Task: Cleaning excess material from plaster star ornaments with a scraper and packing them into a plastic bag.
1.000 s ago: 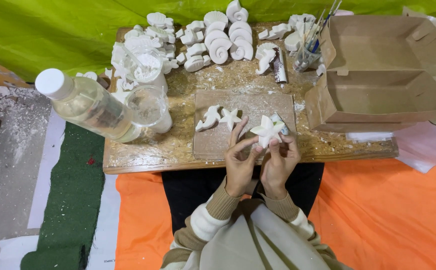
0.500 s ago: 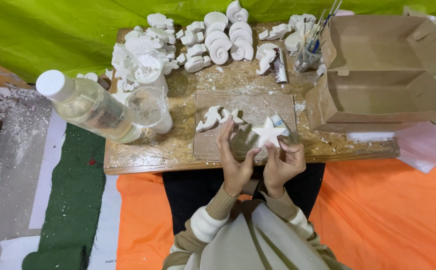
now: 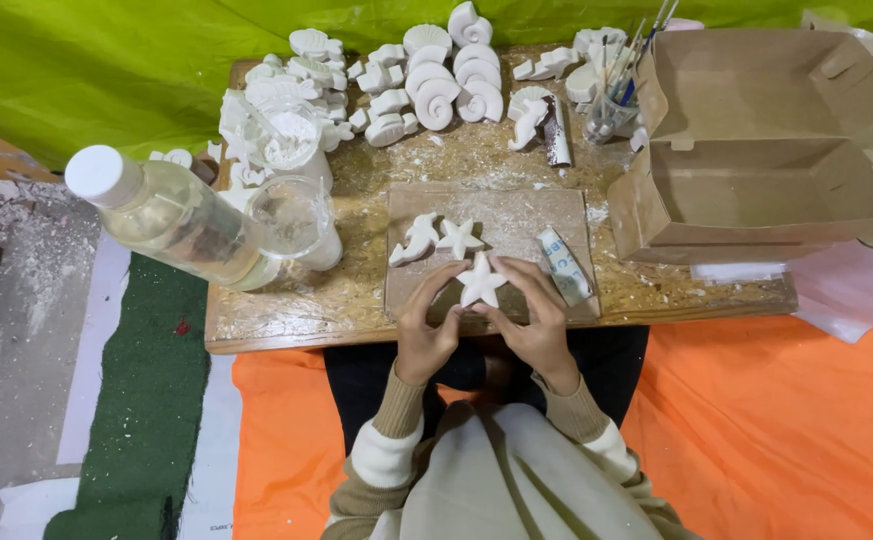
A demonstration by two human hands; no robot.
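Observation:
A white plaster starfish (image 3: 481,283) is held flat between both hands just above the brown board (image 3: 537,215) on the low wooden table (image 3: 287,320). My left hand (image 3: 425,325) grips its left arms and my right hand (image 3: 537,315) grips its right side. On the board behind it lie a smaller white starfish (image 3: 459,238) and a white seahorse (image 3: 415,240). A folded piece of sandpaper (image 3: 564,265) rests on the board by my right hand.
Several white plaster shells and seahorses (image 3: 427,75) crowd the table's back. A plastic bottle (image 3: 172,218) and a clear cup (image 3: 297,220) stand at left, a jar of brushes (image 3: 612,100) at back right, an open cardboard box (image 3: 767,150) at right. Orange cloth (image 3: 777,420) covers the floor.
Both hands have carried the starfish leftward and lower over the board, turning it flat to face up. The sandpaper now lies on the board.

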